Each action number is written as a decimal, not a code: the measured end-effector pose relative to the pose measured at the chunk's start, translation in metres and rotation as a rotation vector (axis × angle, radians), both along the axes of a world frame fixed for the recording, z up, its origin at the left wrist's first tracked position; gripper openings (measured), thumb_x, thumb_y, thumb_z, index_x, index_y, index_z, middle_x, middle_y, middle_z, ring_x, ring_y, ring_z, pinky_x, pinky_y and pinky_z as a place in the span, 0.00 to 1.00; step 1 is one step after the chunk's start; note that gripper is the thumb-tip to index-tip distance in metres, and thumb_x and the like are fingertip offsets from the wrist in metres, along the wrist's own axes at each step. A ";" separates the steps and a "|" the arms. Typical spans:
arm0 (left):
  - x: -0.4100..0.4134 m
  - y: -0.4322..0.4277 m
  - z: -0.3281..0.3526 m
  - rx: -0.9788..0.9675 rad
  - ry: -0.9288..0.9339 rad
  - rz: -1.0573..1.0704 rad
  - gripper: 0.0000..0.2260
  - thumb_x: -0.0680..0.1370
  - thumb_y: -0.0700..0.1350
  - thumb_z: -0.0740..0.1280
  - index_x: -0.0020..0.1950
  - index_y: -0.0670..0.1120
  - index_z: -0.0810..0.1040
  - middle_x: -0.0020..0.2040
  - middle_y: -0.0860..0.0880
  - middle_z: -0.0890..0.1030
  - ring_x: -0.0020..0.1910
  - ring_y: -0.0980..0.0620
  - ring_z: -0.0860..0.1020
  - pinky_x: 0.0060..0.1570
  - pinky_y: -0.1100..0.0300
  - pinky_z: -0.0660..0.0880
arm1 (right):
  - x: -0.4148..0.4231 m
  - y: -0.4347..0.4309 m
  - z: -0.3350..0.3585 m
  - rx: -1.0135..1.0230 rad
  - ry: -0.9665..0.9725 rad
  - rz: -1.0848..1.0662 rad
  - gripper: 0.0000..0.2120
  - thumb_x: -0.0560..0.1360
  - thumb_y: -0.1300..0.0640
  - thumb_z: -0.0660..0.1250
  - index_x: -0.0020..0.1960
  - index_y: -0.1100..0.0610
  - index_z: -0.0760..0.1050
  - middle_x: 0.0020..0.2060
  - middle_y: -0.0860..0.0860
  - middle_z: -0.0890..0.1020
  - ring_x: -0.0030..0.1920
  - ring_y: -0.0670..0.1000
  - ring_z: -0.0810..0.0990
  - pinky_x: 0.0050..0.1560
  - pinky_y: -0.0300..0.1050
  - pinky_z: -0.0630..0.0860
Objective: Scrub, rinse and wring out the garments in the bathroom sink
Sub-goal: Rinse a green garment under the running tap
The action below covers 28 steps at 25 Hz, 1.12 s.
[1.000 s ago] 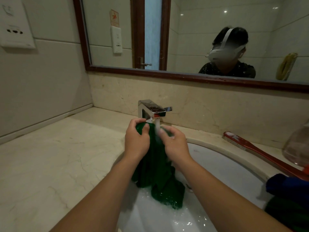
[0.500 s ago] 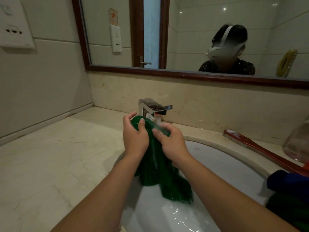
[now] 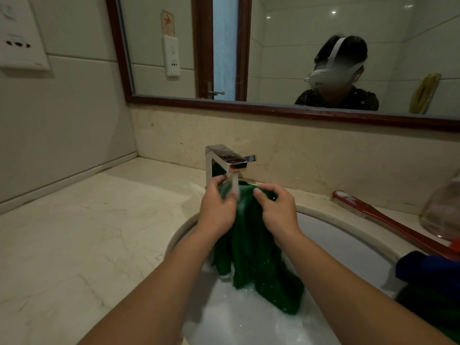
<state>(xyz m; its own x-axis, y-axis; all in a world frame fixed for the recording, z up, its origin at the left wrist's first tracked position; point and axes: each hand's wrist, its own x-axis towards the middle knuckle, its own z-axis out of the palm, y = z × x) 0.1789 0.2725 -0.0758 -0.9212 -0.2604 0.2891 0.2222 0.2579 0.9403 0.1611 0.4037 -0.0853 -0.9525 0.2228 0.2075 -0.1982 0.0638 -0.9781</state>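
- The green garment (image 3: 251, 245) hangs lengthwise from under the faucet (image 3: 225, 161) down into the sink (image 3: 348, 245).
- The left hand (image 3: 217, 210) and right hand (image 3: 278, 212) both pinch its top edge side by side, equally near the running stream.

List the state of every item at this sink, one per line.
Faucet: running, stream falling onto the cloth.
Green garment: wet, held up under the stream, lower end in the sink.
Left hand: gripping the garment.
Right hand: gripping the garment.
Sink: wet, foamy.
Red brush: lying unused on the counter.
Blue garment: bunched at the sink's right edge.
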 end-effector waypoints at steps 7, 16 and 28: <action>0.007 -0.018 0.012 0.074 0.128 0.291 0.11 0.83 0.42 0.64 0.64 0.51 0.69 0.51 0.59 0.72 0.50 0.59 0.74 0.43 0.72 0.69 | 0.016 -0.037 0.002 0.060 -0.006 0.244 0.04 0.82 0.54 0.68 0.54 0.50 0.81 0.47 0.47 0.85 0.48 0.47 0.84 0.49 0.45 0.82; 0.002 -0.003 -0.001 -0.077 0.026 -0.036 0.06 0.82 0.47 0.66 0.59 0.53 0.74 0.52 0.54 0.80 0.51 0.56 0.79 0.44 0.63 0.74 | 0.003 0.002 0.001 0.021 -0.014 0.028 0.05 0.81 0.58 0.69 0.53 0.48 0.81 0.50 0.44 0.82 0.52 0.45 0.81 0.51 0.42 0.79; 0.001 -0.011 0.003 -0.006 -0.059 -0.007 0.11 0.81 0.46 0.68 0.63 0.52 0.75 0.58 0.52 0.80 0.50 0.57 0.80 0.46 0.61 0.78 | 0.006 -0.009 0.000 0.048 0.021 0.021 0.04 0.82 0.53 0.68 0.54 0.49 0.82 0.49 0.45 0.84 0.52 0.47 0.83 0.59 0.52 0.81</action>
<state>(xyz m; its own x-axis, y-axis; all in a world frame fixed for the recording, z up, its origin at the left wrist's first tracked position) 0.1799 0.2615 -0.0727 -0.9384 -0.2528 0.2356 0.1679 0.2623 0.9503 0.1668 0.3943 -0.0857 -0.9522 0.1921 0.2376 -0.2206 0.1058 -0.9696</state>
